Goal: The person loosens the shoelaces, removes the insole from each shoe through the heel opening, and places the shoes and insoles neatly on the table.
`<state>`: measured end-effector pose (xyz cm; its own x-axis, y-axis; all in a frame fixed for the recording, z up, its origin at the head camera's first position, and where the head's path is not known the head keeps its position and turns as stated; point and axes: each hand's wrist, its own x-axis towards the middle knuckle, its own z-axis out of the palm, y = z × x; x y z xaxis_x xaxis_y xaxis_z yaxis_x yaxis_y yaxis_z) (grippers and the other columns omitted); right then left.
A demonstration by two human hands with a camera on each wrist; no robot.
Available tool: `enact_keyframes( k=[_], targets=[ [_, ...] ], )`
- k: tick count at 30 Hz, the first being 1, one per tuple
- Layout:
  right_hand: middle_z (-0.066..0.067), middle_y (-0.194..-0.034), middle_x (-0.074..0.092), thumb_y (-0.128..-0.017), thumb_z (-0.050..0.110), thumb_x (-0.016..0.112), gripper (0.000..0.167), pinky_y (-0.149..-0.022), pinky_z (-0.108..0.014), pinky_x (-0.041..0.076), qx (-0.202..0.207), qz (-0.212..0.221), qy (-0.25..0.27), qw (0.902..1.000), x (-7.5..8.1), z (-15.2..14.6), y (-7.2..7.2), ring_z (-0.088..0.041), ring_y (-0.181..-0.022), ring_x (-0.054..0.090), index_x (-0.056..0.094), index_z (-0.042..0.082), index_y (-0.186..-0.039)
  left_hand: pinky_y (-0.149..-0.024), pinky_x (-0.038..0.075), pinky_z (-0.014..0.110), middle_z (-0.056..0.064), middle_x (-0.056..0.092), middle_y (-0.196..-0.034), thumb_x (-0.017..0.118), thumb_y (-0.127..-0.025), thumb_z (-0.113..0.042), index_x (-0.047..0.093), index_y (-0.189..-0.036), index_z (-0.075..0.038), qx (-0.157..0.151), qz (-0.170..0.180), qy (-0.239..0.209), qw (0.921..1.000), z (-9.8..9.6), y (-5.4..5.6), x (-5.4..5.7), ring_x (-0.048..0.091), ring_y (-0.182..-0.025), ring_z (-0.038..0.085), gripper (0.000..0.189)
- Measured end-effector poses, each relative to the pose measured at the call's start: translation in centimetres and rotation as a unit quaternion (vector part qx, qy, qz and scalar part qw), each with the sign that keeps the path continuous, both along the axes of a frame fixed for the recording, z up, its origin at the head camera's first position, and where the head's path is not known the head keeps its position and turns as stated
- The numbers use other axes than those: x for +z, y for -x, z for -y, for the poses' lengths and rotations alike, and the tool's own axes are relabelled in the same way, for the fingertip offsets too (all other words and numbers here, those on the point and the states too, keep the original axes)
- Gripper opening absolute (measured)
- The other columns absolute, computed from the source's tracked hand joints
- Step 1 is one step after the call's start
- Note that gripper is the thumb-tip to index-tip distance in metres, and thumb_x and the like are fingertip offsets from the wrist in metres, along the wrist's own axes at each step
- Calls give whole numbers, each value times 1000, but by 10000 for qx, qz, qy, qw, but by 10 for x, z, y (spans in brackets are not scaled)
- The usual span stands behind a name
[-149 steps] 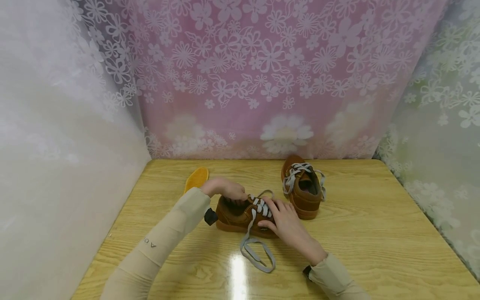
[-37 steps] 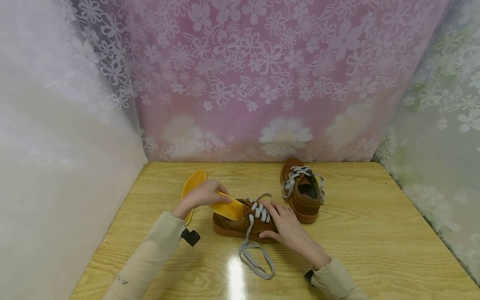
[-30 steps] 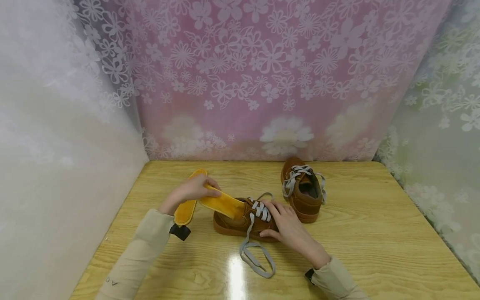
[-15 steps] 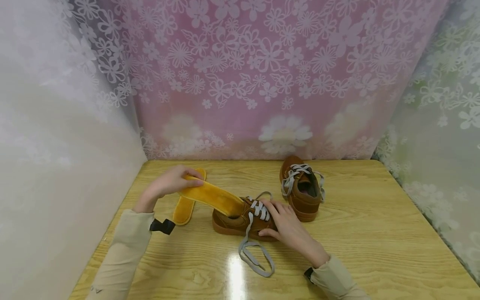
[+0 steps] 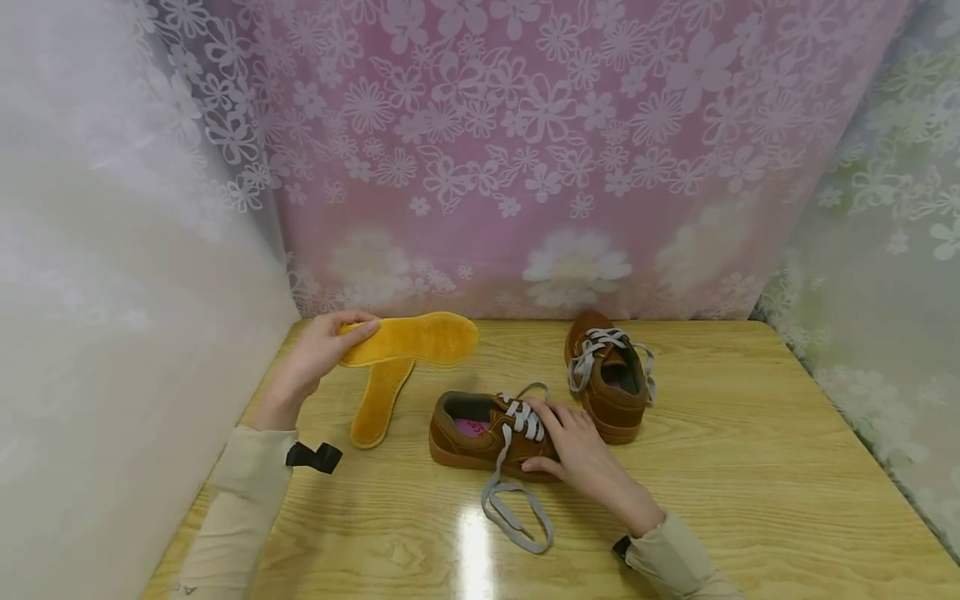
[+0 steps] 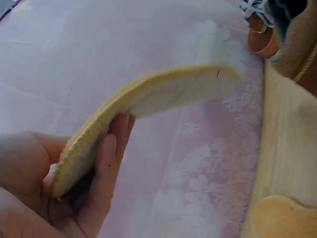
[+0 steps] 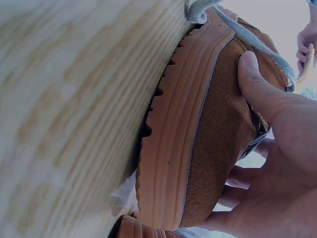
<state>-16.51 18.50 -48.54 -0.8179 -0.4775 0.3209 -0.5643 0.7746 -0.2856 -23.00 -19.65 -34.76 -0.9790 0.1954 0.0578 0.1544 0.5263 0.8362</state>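
My left hand [image 5: 318, 354] pinches one end of a fuzzy yellow insole [image 5: 420, 337], thumb on top and fingers beneath. In the left wrist view the held insole [image 6: 173, 89] shows a pale underside and bends in an arc. A second yellow insole [image 5: 378, 408] lies on the table, partly covered by the held one. The right hand [image 5: 588, 454] grips the front of a brown lace-up shoe [image 5: 457, 446] lying sole down, toe to the right. A pink patch shows inside its opening. In the right wrist view, the thumb presses the suede side of this shoe [image 7: 218, 124].
A matching brown shoe [image 5: 611, 387] stands at the back right, toe toward the curtain. One loose grey lace [image 5: 517, 517] trails from the near shoe across the wooden table [image 5: 750, 467]. Flowered curtains [image 5: 525, 167] enclose the back and sides.
My left hand reached inside the near shoe, drew the yellow insole out of it and carried it left and up. The right hand has stayed on the shoe.
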Motion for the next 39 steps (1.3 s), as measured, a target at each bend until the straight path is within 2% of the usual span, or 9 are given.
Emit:
enact_keyframes(
  k=[2, 6, 14, 21, 25, 27, 33, 36, 39],
  targets=[
    [-22, -133, 56, -80, 41, 84, 88, -98, -67, 43, 1, 25, -4, 10000, 0, 0, 0, -46, -119, 56, 43, 11, -152, -70, 46, 27, 11, 64, -99, 57, -106, -32, 66, -129, 2, 239, -52, -279, 9993, -4, 3, -12, 52, -74, 13, 43],
    [-21, -133, 56, -80, 42, 83, 88, -99, -67, 43, -2, 51, -5, 10000, 1, 0, 0, -46, -119, 56, 43, 11, -152, -66, 51, 23, 14, 66, -101, 54, -107, -26, 62, -131, 5, 563, -34, -770, 9954, -15, 7, -34, 56, -72, 7, 40],
    [-21, -133, 56, -79, 42, 84, 89, -99, -66, 43, -30, 56, -24, 10000, 1, 0, 0, -45, -119, 56, 43, 11, -152, -80, 51, 31, 26, 51, -136, 42, -110, -15, 41, -151, 0, 633, 472, -1152, 9902, -39, 5, -86, 58, -101, 24, 44],
    [-21, -133, 56, -79, 41, 84, 89, -99, -66, 43, -27, 26, 7, 10000, 1, 1, -1, -45, -119, 56, 44, 11, -152, -91, 51, 46, 31, 45, -149, 47, -106, -3, 45, -147, 8, 176, 318, -341, 9988, -47, -3, -121, 53, -119, 48, 43],
    [-21, -132, 57, -79, 42, 84, 89, -98, -67, 43, -68, -17, -39, 10000, 1, 0, -1, -46, -117, 57, 44, 11, -152, -103, 46, 55, 31, 53, -141, 55, -101, 1, 52, -139, 13, 51, 117, 266, 9996, -46, -8, -132, 51, -129, 47, 40],
    [-21, -132, 57, -79, 42, 84, 90, -98, -67, 43, -63, -24, -39, 10000, 0, 0, -1, -46, -117, 57, 43, 11, -152, -100, 48, 55, 31, 58, -136, 59, -99, 1, 56, -136, 12, 89, 93, 578, 9982, -46, -11, -134, 57, -123, 46, 39],
    [-20, -132, 57, -78, 43, 84, 90, -97, -66, 44, -42, -60, -54, 10000, 0, -1, -1, -45, -116, 57, 44, 10, -152, -91, 53, 52, 25, 68, -119, 69, -95, -5, 70, -119, 4, 155, -351, 1780, 9833, -51, -14, -132, 66, -106, 40, 26],
    [-20, -131, 57, -79, 42, 84, 89, -97, -66, 44, -44, -65, -39, 10000, 1, 0, -1, -45, -116, 57, 44, 10, -152, -100, 48, 54, 24, 64, -126, 70, -95, -7, 71, -118, 1, -130, -788, 2256, 9709, -58, -11, -130, 61, -116, 42, 25],
    [-20, -131, 57, -79, 41, 84, 89, -98, -65, 44, -20, -51, 22, 10000, 1, 0, -2, -43, -117, 57, 44, 10, -152, -108, 41, 56, 24, 57, -140, 68, -97, -7, 67, -129, -1, -601, -908, 2644, 9583, -64, -9, -131, 53, -129, 44, 33]
  ],
)
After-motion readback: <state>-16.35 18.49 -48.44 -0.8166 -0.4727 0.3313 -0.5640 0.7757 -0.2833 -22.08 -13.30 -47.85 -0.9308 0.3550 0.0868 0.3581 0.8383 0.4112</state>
